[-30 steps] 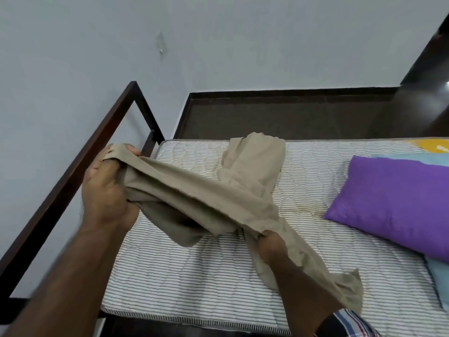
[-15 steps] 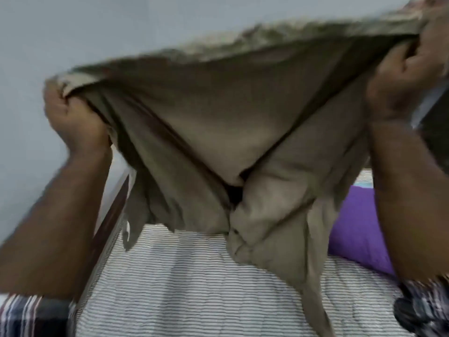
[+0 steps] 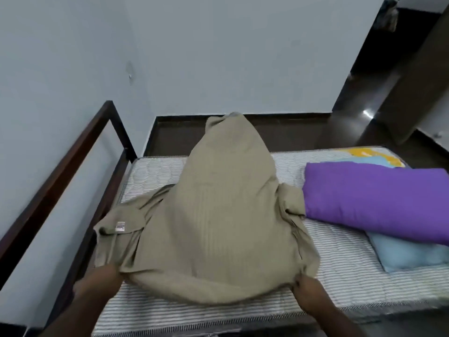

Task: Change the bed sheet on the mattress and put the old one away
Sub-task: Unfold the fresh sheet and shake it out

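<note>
A beige bed sheet (image 3: 213, 215) billows in the air over the bare striped mattress (image 3: 340, 259), puffed up in the middle with its far end lifted. My left hand (image 3: 102, 280) grips its near left corner, where a small white label shows. My right hand (image 3: 307, 291) grips the near right corner. Both hands are low, close to the mattress's front edge.
A purple pillow (image 3: 374, 198) lies on the right of the mattress, over a light blue pillow (image 3: 410, 254) and a yellow-patterned cloth (image 3: 371, 154). A dark wooden bed rail (image 3: 60, 181) runs along the left by the wall. Dark floor lies beyond the bed.
The sheet was bunched between my hands, then flung high in front of the camera. Now both hands have swung down to the mattress's front edge and the sheet balloons outward over the bed.
</note>
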